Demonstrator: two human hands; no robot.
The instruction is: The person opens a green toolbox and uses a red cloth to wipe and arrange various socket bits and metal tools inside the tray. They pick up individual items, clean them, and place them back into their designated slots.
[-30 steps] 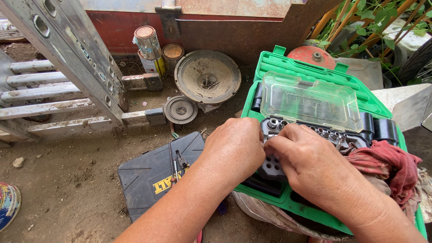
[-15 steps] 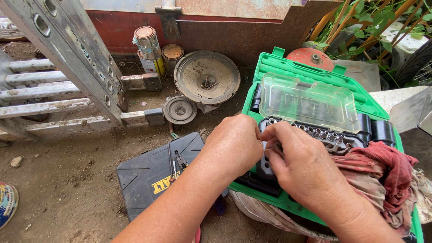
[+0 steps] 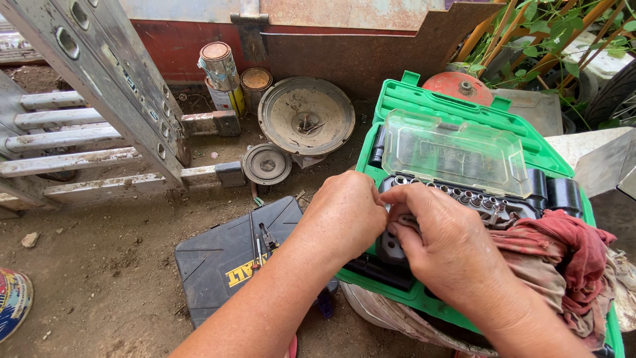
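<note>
Leaning at far left was an aluminium ladder (image 3: 86, 113); a dark tool case (image 3: 232, 258) lay on the dirt. Left hand (image 3: 348, 215) and right hand (image 3: 440, 242) met over the open green socket case (image 3: 464, 113), steadying something small; finger closure could not be told. Red rag (image 3: 563, 245) crowded its right edge

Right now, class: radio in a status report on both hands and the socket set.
Left hand and right hand together over open green socket case, fingers among sockets; grip hidden. Red rag draped over case's right side.
</note>
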